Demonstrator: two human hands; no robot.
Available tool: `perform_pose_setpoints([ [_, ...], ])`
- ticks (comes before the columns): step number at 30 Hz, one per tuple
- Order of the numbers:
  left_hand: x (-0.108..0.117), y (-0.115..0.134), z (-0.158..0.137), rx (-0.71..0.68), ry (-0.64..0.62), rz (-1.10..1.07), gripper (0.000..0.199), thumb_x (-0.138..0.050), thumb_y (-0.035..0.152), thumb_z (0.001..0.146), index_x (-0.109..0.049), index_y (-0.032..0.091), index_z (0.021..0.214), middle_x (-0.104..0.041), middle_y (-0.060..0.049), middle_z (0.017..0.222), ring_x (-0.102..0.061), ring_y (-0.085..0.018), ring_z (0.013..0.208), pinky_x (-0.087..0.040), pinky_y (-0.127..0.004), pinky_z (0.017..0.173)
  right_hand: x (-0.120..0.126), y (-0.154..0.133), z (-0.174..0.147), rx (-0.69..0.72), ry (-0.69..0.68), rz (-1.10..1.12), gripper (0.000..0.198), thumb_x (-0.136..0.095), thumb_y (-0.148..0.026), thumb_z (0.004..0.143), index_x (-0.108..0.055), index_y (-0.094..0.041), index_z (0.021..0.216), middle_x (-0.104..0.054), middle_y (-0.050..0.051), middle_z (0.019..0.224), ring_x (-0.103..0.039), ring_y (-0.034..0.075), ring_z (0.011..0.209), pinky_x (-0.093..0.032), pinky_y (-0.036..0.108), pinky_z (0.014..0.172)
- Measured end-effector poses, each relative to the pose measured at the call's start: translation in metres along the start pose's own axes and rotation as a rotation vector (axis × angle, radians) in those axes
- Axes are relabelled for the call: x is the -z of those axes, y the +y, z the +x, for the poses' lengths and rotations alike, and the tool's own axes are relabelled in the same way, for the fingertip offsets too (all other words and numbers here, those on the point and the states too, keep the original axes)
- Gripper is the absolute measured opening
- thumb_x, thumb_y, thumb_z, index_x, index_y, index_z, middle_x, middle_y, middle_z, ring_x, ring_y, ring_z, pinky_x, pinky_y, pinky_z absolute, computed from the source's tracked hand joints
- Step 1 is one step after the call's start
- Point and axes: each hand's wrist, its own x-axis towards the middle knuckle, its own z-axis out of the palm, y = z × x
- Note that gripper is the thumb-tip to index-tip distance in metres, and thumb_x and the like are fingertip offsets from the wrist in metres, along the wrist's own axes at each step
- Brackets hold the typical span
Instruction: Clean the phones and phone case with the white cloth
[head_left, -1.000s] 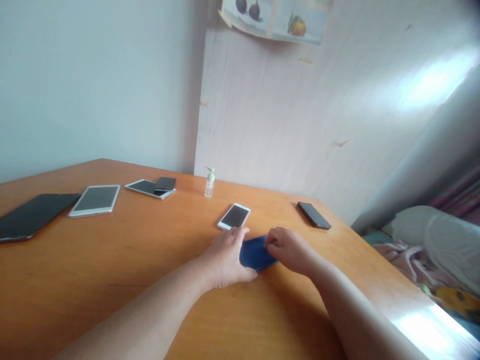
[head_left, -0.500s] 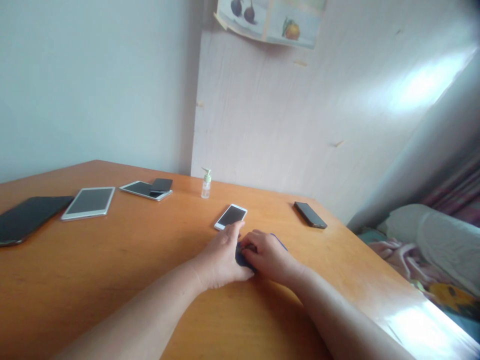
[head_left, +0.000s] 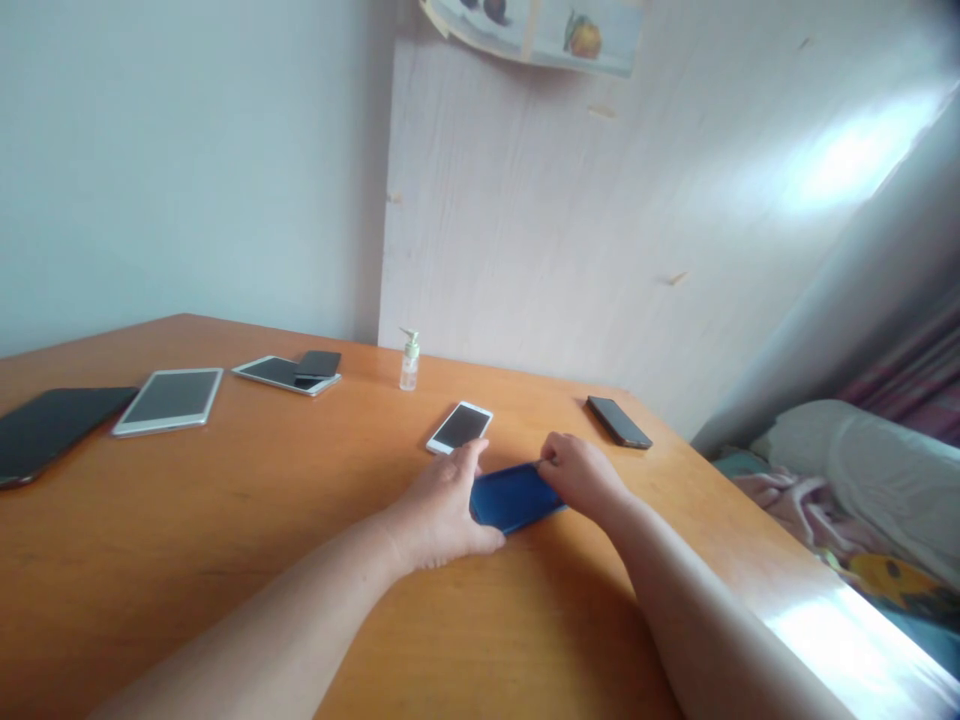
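Note:
A blue phone case (head_left: 514,497) lies tilted between my hands, above the wooden table. My left hand (head_left: 450,500) grips its left end, with the thumb on the near side and the fingers on the far side. At the right end of the case, my right hand (head_left: 577,472) is closed with its fingers curled against the far corner. Whether something small is tucked inside those fingers is hidden. Just beyond my left fingertips, a white smartphone (head_left: 463,425) rests with its dark screen up.
A small pump bottle (head_left: 409,362) stands near the wall. On the right lies a dark phone (head_left: 619,422). To the left are a white tablet (head_left: 171,400), a black tablet (head_left: 56,435), and another white tablet (head_left: 270,372) with a dark phone (head_left: 318,364) on it.
My right hand has slid rightward along the phone case, from near its left end to its right end, uncovering the blue surface. My left hand keeps its grip. The view has shifted slightly.

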Motion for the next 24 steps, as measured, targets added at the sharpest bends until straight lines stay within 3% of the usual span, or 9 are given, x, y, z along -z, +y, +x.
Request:
perform_pose_setpoints([
  [4, 0.001, 0.001, 0.000, 0.001, -0.023, 0.030, 0.098, -0.078, 0.038, 0.056, -0.034, 0.020, 0.142, -0.054, -0.014, 0.133, -0.051, -0.032, 0.122, -0.042, -0.041, 0.101, 0.001, -0.001, -0.002, 0.106, -0.090, 0.089, 0.008, -0.056, -0.021, 0.075, -0.063, -0.019, 0.078, -0.066, 0.002, 0.078, -0.056, 0.015, 0.072, -0.032, 0.024, 0.060],
  [8, 0.002, 0.000, 0.000, -0.006, -0.029, 0.051, 0.094, -0.078, 0.039, 0.057, -0.037, 0.021, 0.140, -0.054, -0.013, 0.134, -0.049, -0.032, 0.124, -0.040, -0.041, 0.103, 0.006, 0.007, -0.002, 0.009, -0.077, 0.061, 0.010, -0.056, -0.023, 0.076, -0.063, -0.018, 0.074, -0.065, 0.003, 0.070, -0.055, 0.015, 0.066, -0.033, 0.024, 0.056],
  [12, 0.001, -0.001, 0.000, -0.023, -0.032, 0.047, 0.090, -0.078, 0.039, 0.057, -0.040, 0.021, 0.137, -0.054, -0.013, 0.134, -0.050, -0.032, 0.124, -0.042, -0.040, 0.102, 0.010, 0.016, -0.004, 0.076, -0.227, 0.162, 0.007, -0.058, -0.023, 0.074, -0.063, -0.018, 0.072, -0.065, 0.001, 0.066, -0.055, 0.013, 0.061, -0.033, 0.023, 0.053],
  [17, 0.001, -0.001, 0.000, -0.020, -0.048, 0.074, 0.090, -0.077, 0.041, 0.058, -0.039, 0.021, 0.137, -0.053, -0.013, 0.135, -0.047, -0.032, 0.126, -0.040, -0.041, 0.104, 0.014, 0.018, -0.005, 0.025, -0.178, 0.133, 0.011, -0.059, -0.027, 0.077, -0.062, -0.017, 0.071, -0.064, 0.002, 0.065, -0.055, 0.013, 0.061, -0.034, 0.023, 0.052],
  [22, 0.002, -0.003, 0.001, -0.030, -0.057, 0.097, 0.087, -0.076, 0.045, 0.059, -0.041, 0.021, 0.135, -0.051, -0.013, 0.137, -0.047, -0.031, 0.126, -0.041, -0.041, 0.103, 0.023, 0.020, -0.010, 0.135, -0.388, 0.206, 0.008, -0.060, -0.026, 0.075, -0.062, -0.019, 0.074, -0.064, 0.000, 0.068, -0.054, 0.013, 0.060, -0.036, 0.023, 0.053],
  [24, 0.002, -0.004, 0.002, -0.033, -0.062, 0.101, 0.087, -0.076, 0.045, 0.058, -0.042, 0.022, 0.135, -0.050, -0.013, 0.138, -0.047, -0.031, 0.127, -0.040, -0.041, 0.104, 0.025, 0.020, -0.012, 0.111, -0.332, 0.156, 0.007, -0.060, -0.024, 0.074, -0.059, -0.019, 0.070, -0.063, 0.000, 0.068, -0.054, 0.013, 0.061, -0.035, 0.023, 0.053],
])
